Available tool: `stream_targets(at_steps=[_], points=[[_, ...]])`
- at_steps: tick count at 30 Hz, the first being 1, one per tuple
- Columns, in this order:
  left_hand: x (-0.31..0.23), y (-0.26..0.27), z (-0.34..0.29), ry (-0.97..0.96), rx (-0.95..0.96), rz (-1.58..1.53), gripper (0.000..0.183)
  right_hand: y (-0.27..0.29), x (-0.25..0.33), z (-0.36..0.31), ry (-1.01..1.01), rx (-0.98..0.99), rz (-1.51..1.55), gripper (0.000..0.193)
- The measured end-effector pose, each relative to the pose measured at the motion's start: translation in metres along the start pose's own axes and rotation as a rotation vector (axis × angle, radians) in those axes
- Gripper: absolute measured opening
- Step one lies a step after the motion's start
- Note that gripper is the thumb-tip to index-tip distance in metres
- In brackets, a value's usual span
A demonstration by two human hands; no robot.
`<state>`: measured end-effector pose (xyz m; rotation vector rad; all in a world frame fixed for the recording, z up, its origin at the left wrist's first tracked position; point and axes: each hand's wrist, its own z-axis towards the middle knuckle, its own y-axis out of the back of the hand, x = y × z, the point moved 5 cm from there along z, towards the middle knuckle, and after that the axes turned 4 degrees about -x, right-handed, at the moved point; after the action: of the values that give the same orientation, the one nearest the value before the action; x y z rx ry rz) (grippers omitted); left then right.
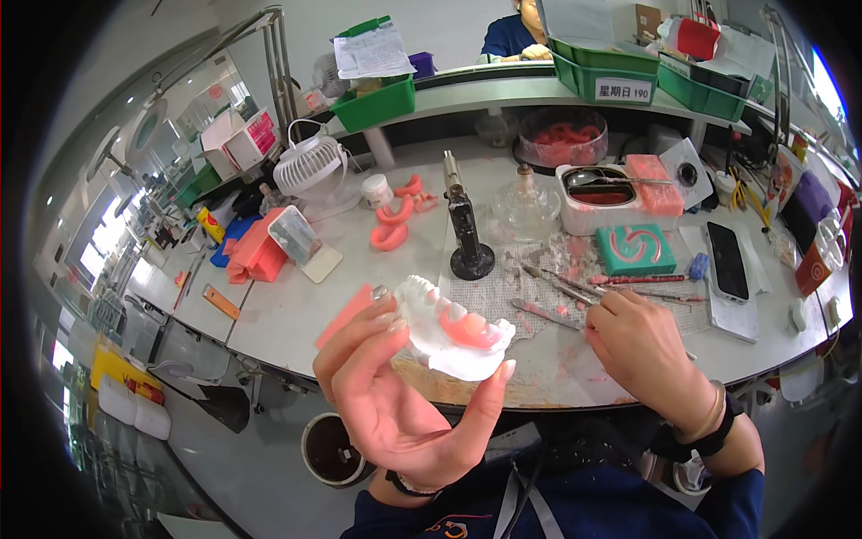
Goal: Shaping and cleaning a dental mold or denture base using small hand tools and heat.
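Note:
My left hand (404, 395) is raised above the table's front edge, pinching a white plaster dental model (458, 355) between thumb and fingers. Pink wax (469, 331) covers part of its ridge, beside pale teeth. A small metallic object (380, 293) shows by my left fingertips. On the table to the right, my right hand (639, 346) has its fingers bent together on a metal wax knife (545, 313); the blade sticks out to the left, the middle hidden under the hand. Several slim carving tools (575, 287) lie just beyond it on a stained paper towel (485, 296).
A black torch burner (467, 225) stands mid-table, near a glass spirit lamp (526, 207). Pink wax rims (391, 235) lie left of it. At right are a wax pot (600, 202), a green block (636, 249) and a phone (727, 260). Another person (516, 36) sits beyond the shelf.

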<state>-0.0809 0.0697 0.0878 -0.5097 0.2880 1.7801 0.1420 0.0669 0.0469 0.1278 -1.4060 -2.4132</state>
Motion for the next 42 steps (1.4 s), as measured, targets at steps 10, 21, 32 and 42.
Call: stream_targets(at_steps=[10,21,32,42], points=[[0.008,0.0,-0.004,0.139,0.037,-0.146,0.072,-0.007,0.001,0.007,0.043,-0.022,0.026,0.007],[0.019,-0.01,-0.012,-0.023,0.072,-0.119,0.07,0.017,-0.039,-0.007,-0.145,-0.01,0.014,0.006],[-0.009,-0.069,-0.039,-0.248,0.485,0.577,0.05,0.077,0.06,-0.019,0.232,-0.549,0.223,0.027],[-0.006,-0.072,-0.049,-0.215,0.635,0.565,0.064,0.051,0.081,-0.033,0.151,-0.17,0.188,0.028]])
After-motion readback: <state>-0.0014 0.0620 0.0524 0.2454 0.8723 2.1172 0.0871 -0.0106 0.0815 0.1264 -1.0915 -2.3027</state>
